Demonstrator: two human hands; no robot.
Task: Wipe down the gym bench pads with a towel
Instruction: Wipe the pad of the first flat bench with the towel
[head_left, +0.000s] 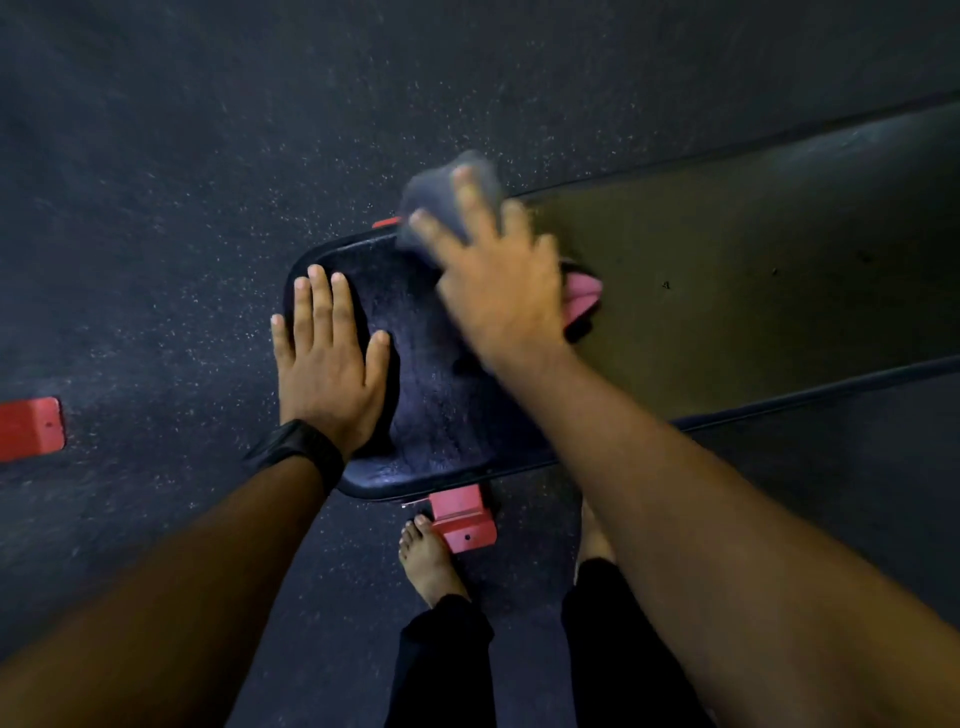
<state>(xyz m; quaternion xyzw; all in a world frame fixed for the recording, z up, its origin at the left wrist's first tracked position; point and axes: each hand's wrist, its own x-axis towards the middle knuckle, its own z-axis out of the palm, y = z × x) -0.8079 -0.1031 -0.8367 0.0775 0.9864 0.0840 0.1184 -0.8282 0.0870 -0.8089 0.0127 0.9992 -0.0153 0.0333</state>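
Forearms reach down: left hand (327, 358) flat on the seat pad (441, 395), right hand (493, 280) splayed open, pressing the towel (452, 197) at its far edge. Looks mid-job, and the long pad (753, 291) is probably yet to do.

The short dark textured seat pad (431, 395) sits in the middle, and the long smooth dark back pad (727, 291) runs off from it to the right. A small pink metal frame part (582, 296) shows in the gap between the two pads. The left hand (327, 364) lies flat on the left end of the seat pad. The right hand (498, 291) presses on the grey cloth towel (447, 187) at the far edge, where the pads meet. Under the near edge of the seat pad, a red metal frame foot (462, 519) stands on the dark speckled rubber floor (182, 182). The bare left foot (428, 561) is just beside it on its left, and the bare right foot (592, 540) is near on the right. A flat red metal plate (28, 428) lies on the floor far to the left
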